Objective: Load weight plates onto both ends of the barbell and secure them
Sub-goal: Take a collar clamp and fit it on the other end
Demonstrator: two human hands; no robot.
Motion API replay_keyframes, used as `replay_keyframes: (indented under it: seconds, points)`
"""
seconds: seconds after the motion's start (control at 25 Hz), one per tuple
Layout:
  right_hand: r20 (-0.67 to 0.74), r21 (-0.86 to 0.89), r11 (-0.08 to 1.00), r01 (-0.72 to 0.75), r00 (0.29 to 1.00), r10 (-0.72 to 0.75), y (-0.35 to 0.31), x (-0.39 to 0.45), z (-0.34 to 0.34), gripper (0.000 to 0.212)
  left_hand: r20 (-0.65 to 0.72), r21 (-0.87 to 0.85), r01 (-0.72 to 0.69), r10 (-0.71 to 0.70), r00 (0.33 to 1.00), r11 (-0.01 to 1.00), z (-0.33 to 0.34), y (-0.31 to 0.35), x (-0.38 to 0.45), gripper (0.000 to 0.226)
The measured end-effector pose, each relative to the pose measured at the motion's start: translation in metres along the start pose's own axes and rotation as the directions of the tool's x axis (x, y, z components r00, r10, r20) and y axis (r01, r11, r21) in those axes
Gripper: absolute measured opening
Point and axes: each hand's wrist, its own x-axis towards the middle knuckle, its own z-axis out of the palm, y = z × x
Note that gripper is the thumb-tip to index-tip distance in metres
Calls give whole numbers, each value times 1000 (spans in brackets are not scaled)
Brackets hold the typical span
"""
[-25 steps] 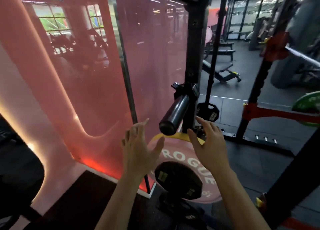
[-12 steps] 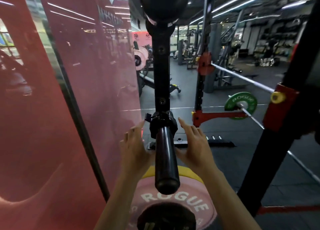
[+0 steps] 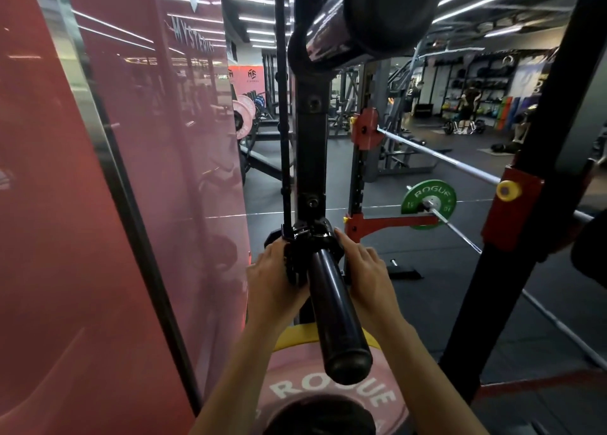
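A black barbell sleeve point(image 3: 335, 316) points toward me from the rack upright point(image 3: 310, 145). A black clamp collar point(image 3: 307, 237) sits at the sleeve's inner end. My left hand point(image 3: 274, 280) grips the collar from the left, fingers curled round it. My right hand point(image 3: 364, 270) wraps round it from the right. Below the sleeve a pink ROGUE plate point(image 3: 331, 392) and a yellow plate point(image 3: 289, 339) behind it are stored low. A green ROGUE plate point(image 3: 427, 201) sits on the bar's far end point(image 3: 460, 234).
A reddish glass wall point(image 3: 115, 205) runs close on the left. A black rack post point(image 3: 512, 224) with a red bracket point(image 3: 510, 211) stands on the right. A padded roller point(image 3: 387, 11) hangs overhead. Dark gym floor point(image 3: 427, 290) with people and benches lies beyond.
Both hands have moved forward along the sleeve from open and hovering to closing on the collar at its inner end. My view has come closer to the sleeve.
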Motion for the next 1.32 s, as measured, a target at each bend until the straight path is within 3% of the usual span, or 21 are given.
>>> replay_keyframes:
  seconds: [0.2,0.44,0.64,0.88,1.16,1.32]
  points:
    - [-21,82,997,9,1000,-7,-8,-9,3,79,0,-128,80,-80,997,989,1,1,-9,59]
    - [-47,83,997,-1,999,5,-10,-29,-4,73,-39,-262,39,-51,998,964,4,-5,-29,57]
    - [-37,70,998,-2,999,5,-20,-48,-18,78,-68,-258,-7,-11,998,966,-7,3,-52,63]
    - [-11,21,1000,-2,1000,2,-46,-90,-53,88,-77,-122,12,-22,997,992,-31,34,-101,56]
    - [-40,25,993,118,992,-117,-71,-169,-110,83,-123,163,-47,67,990,985,-71,87,-192,70]
    - [-63,67,990,128,990,-124,-85,-215,-142,83,-138,190,-34,61,989,981,-92,129,-244,73]
